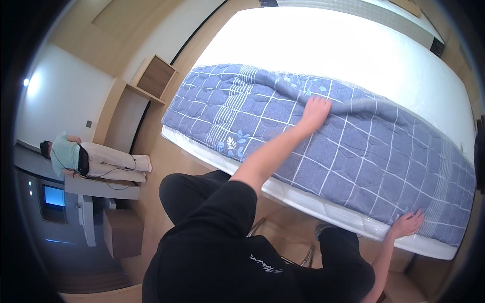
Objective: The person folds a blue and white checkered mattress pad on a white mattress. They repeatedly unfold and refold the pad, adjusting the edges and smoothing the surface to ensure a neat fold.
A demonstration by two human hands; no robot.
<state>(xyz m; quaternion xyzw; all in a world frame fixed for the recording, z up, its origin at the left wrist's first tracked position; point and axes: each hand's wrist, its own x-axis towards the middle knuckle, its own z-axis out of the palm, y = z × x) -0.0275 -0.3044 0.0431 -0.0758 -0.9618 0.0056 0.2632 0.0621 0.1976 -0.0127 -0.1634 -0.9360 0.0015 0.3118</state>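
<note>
A blue quilted bed pad [265, 113] with white grid lines and leaf prints lies folded over the near part of a white mattress [303, 38]. My left hand [317, 110] grips the folded-up far edge of the pad, which rises in a ridge to both sides of it; the hand is slightly blurred. At the near right, my right hand [409, 224] rests on the pad's near edge with its fingers apart, above the plastic-covered mattress side.
Another person [110, 161] stands at the far left beside a white counter. A wooden shelf unit [155, 77] stands by the wall, and a brown box [123, 233] sits on the floor. A metal-framed chair [284, 242] is beneath me. Another mattress [363, 19] lies beyond the bed.
</note>
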